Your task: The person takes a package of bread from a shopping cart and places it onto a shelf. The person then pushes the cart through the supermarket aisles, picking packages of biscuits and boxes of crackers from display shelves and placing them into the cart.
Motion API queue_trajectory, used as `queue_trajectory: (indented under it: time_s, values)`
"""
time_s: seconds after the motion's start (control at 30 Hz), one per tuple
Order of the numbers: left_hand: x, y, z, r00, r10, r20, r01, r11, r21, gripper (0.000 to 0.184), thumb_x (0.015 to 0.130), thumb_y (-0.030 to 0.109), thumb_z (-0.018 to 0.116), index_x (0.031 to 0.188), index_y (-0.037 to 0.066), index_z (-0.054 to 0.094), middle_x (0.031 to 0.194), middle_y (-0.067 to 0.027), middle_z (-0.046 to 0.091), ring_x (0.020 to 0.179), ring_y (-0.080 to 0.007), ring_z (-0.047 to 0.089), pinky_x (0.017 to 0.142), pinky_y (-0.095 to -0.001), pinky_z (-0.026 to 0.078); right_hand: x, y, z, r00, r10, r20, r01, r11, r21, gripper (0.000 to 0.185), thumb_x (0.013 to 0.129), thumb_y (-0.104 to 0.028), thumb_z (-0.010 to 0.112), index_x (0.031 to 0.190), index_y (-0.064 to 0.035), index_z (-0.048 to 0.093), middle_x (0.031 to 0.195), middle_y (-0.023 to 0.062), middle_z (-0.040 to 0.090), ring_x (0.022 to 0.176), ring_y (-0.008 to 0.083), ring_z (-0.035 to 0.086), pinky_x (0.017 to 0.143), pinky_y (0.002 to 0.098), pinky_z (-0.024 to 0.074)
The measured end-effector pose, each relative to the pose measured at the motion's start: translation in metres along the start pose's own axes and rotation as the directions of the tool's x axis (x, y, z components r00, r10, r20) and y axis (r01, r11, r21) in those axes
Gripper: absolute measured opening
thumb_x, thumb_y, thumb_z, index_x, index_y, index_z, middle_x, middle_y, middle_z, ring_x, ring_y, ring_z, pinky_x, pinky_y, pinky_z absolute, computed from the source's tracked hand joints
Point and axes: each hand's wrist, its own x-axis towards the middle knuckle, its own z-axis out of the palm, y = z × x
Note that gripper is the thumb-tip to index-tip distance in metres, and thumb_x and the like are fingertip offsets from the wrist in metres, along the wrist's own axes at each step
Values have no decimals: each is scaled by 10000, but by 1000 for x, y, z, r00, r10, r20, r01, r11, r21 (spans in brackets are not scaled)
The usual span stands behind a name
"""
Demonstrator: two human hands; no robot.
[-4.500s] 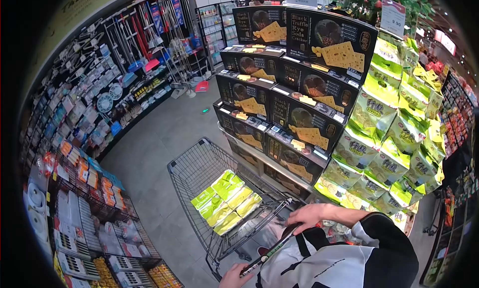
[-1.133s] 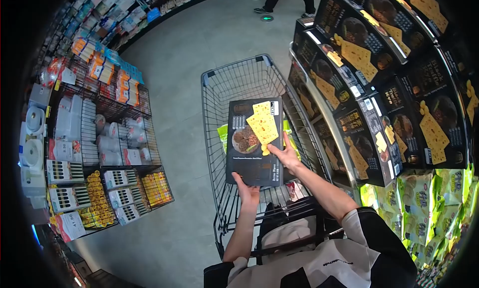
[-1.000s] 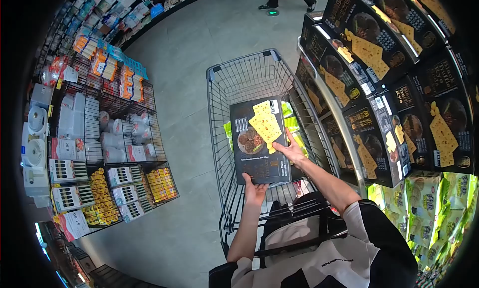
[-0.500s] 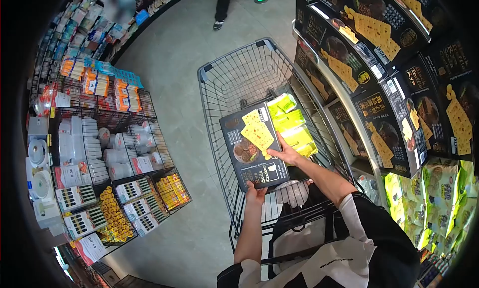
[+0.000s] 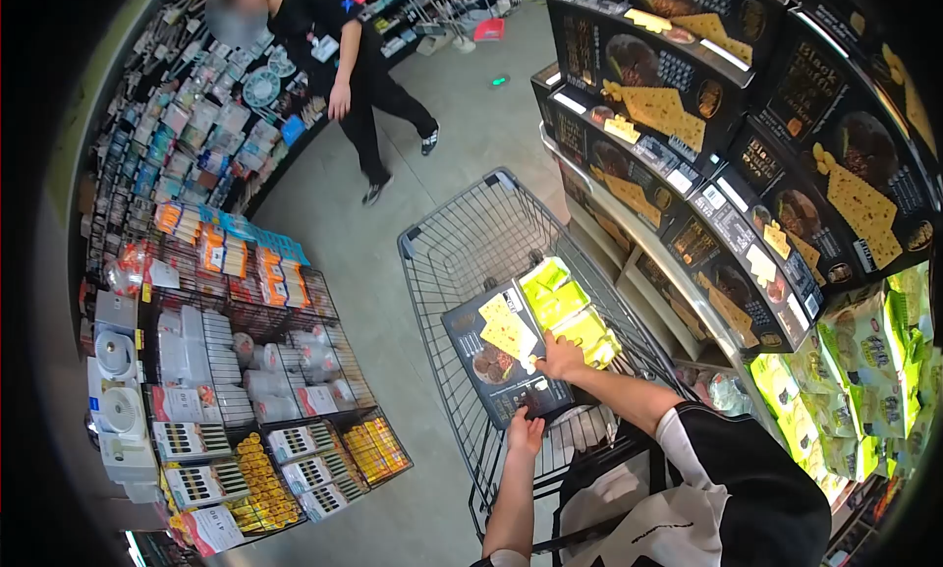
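Note:
A dark cracker box (image 5: 501, 370) with yellow crackers on its face lies in the shopping cart (image 5: 439, 264), beside lime-green packs (image 5: 552, 297). My right hand (image 5: 562, 358) holds the box's right edge, its thumb side on the printed face and next to the green packs. At the lower edge, my left hand (image 5: 526, 433) grips the box from the near side. Its fingers are partly hidden by the box.
Cracker boxes (image 5: 638, 115) are stacked on the right, above green snack bags (image 5: 855, 370). Wire baskets of goods (image 5: 250, 390) stand left of the cart. A person in black (image 5: 329, 51) is walking in the aisle ahead.
My view has tilted up, showing more of the person ahead, who was mostly out of frame. The cracker box sits lower in view, with both hands still at its edges.

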Motion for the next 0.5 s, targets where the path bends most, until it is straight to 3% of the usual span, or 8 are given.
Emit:
queue_trajectory:
  time_s: [0.1, 0.13, 0.17, 0.23, 0.3, 0.37, 0.43, 0.5]
  values:
    - [-32, 7, 24, 984, 161, 70, -171, 971, 169, 773, 926, 205, 740, 1543, 93, 288, 1525, -183, 350, 1295, -339, 480, 1120, -475, 447, -13, 6, -29, 990, -121, 66, 116, 990, 79, 835, 879, -537, 739, 1520, -75, 468, 1415, 260, 576, 1290, 415, 591, 1082, 532, 463]
    - [-44, 11, 38, 981, 182, 61, -192, 955, 228, 741, 943, 209, 710, 1536, 123, 273, 1464, -119, 439, 1255, -265, 498, 1059, -422, 457, -22, 10, -50, 980, -177, 90, 168, 980, 103, 795, 886, -529, 731, 1491, -60, 514, 1414, 264, 581, 1296, 413, 587, 1089, 529, 461]
    - [-56, 12, 54, 958, 266, 103, -284, 926, 250, 707, 955, 209, 695, 1526, 121, 288, 1433, -108, 463, 1229, -246, 510, 1042, -413, 460, -32, 19, -73, 942, -324, 92, 292, 921, 256, 674, 922, -501, 689, 1382, -14, 617, 1343, 258, 648, 1260, 403, 618, 1078, 488, 482]
    - [-78, 9, 90, 889, 411, 201, -454, 845, 281, 640, 978, 210, 666, 1507, 116, 320, 1370, -87, 510, 1177, -207, 532, 1009, -394, 467, -54, 33, -107, 872, -488, -30, 451, 779, 436, 622, 949, -463, 674, 1360, 1, 628, 1239, 251, 705, 1191, 382, 666, 1028, 436, 521]
    - [-95, 7, 133, 773, 531, 347, -622, 741, 251, 384, 993, 200, 619, 1352, 119, 511, 1123, -31, 558, 1017, -144, 540, 900, -377, 478, -104, 52, -158, 838, -518, -174, 532, 701, 474, 485, 1015, -330, 654, 1369, 1, 625, 1225, 222, 696, 1129, 321, 689, 961, 416, 556]
    - [-131, 8, 177, 657, 495, 568, -716, 645, 266, 275, 1035, 197, 595, 1286, 84, 586, 1212, -67, 589, 1128, -163, 558, 959, -369, 496, -162, 75, -208, 773, -483, -412, 633, 636, 441, 431, 1004, -279, 671, 1340, -12, 640, 1241, 199, 659, 1151, 318, 669, 983, 416, 538]
    - [-173, 4, 223, 529, 474, 704, -815, 513, 268, 340, 1068, 246, 602, 1348, 53, 577, 1346, -105, 593, 1237, -201, 565, 996, -389, 522, -211, 103, -242, 549, -438, -711, 716, 686, 130, 410, 952, -215, 714, 1306, -17, 650, 1209, 178, 647, 1170, 332, 640, 1023, 439, 505]
    - [-203, -7, 265, 441, 408, 799, -858, 452, 243, 396, 1077, 274, 605, 1394, 43, 555, 1405, -129, 576, 1277, -224, 563, 998, -389, 537, -256, 135, -269, 423, -362, -831, 499, 858, -120, 466, 882, -199, 746, 1300, -24, 637, 1263, 209, 614, 1223, 385, 593, 1052, 494, 476]
